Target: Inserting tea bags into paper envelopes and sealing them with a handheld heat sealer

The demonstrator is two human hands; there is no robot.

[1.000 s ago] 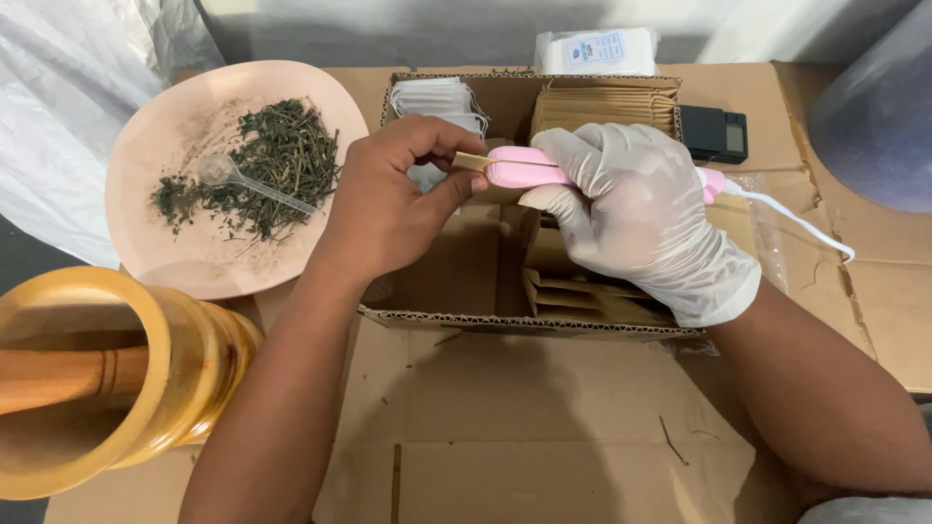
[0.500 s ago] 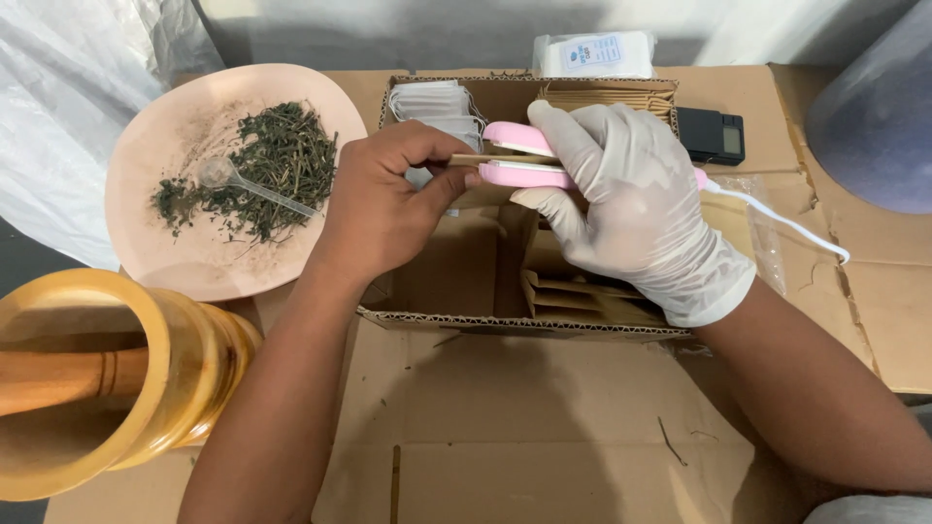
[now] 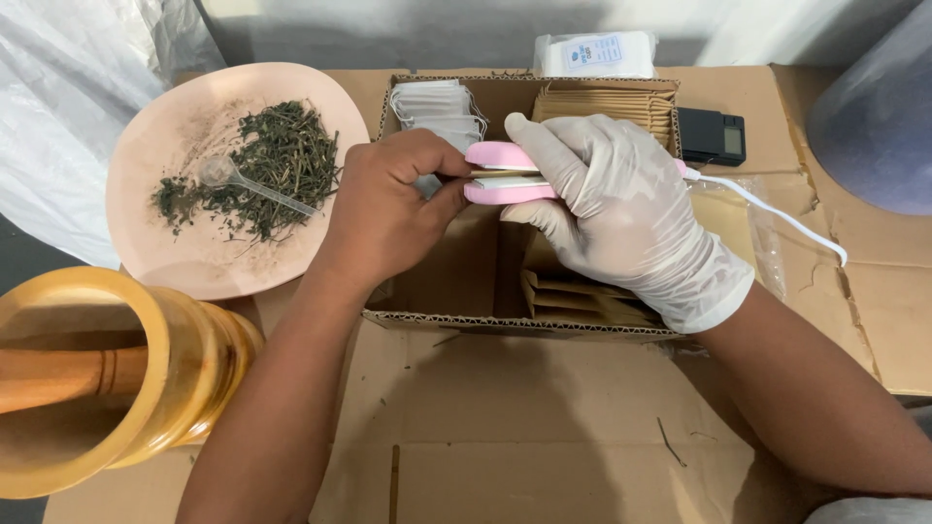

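Above open cardboard box [image 3: 437, 315]: gloved right hand [image 3: 621, 209] clamped on pink corded sealer [image 3: 500, 175], long axis left-right; bare left hand [image 3: 388, 209] pinching thin white sachet at its jaws.

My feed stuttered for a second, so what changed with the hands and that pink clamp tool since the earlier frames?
Very little. The gloved right hand and the pink clamp tool shifted slightly up, toward the far side of the cardboard box. The bare left hand stays pinched at the tool's tip. Neither hand let go or took anything new. The plate of dried herbs, spoon and wooden mortar stayed put.
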